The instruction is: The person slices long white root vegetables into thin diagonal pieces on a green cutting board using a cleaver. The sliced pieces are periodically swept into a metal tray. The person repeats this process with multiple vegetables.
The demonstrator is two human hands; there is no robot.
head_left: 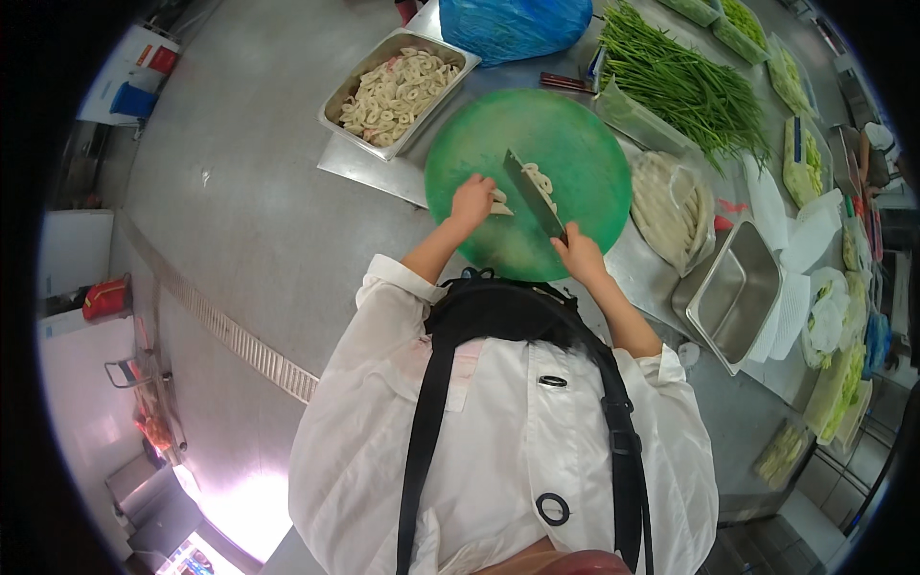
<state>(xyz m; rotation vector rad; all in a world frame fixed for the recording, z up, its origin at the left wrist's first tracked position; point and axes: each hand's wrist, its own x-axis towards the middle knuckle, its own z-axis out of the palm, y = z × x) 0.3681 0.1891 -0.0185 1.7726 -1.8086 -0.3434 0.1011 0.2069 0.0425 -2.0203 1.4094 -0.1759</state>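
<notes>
A round green cutting board (575, 125) lies on the metal table. On it my right hand (580, 253) grips a cleaver (533, 195) by its handle, the blade slanting up and left across the board's middle. Several pale cut rings (539, 179) lie along the blade's right side. Left of the blade, my left hand (471, 199) has its fingers curled on a pale tubular food piece (500, 205), partly hidden by the fingers. The blade and the left fingertips are apart.
Beyond the board stand a steel pan of pale rings (398, 101) and a blue plastic bag (517, 29). To the right are long green stalks (676, 81), a clear bag of pale tubes (671, 206) and a steel pan (733, 292). The table edge (369, 182) runs at left.
</notes>
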